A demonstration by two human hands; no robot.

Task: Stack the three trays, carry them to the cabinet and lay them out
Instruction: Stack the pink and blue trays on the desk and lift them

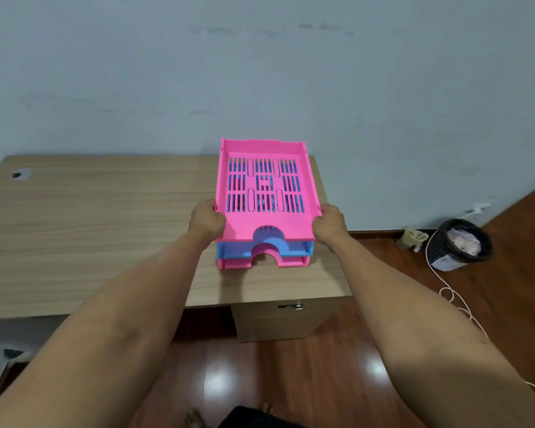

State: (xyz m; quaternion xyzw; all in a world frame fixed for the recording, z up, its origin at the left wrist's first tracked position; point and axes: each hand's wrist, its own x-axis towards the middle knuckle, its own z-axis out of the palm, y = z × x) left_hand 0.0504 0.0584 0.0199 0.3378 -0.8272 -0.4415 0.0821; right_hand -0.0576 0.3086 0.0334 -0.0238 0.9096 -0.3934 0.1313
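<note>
Three slotted plastic trays sit stacked at the right end of the wooden desk (90,217). A pink tray (238,223) is on top, a blue tray (229,249) lies under it, and another pink tray (235,263) is at the bottom. My left hand (206,220) grips the top pink tray's left side near its front corner. My right hand (329,225) grips the right side opposite. Whether the top tray rests fully on the blue one or is slightly raised I cannot tell.
A drawer cabinet (278,322) stands under the desk's right end. On the wooden floor to the right are a black mesh bin (459,245) with a bag in it and a pale cord (451,291). A grey wall (260,72) rises behind the desk.
</note>
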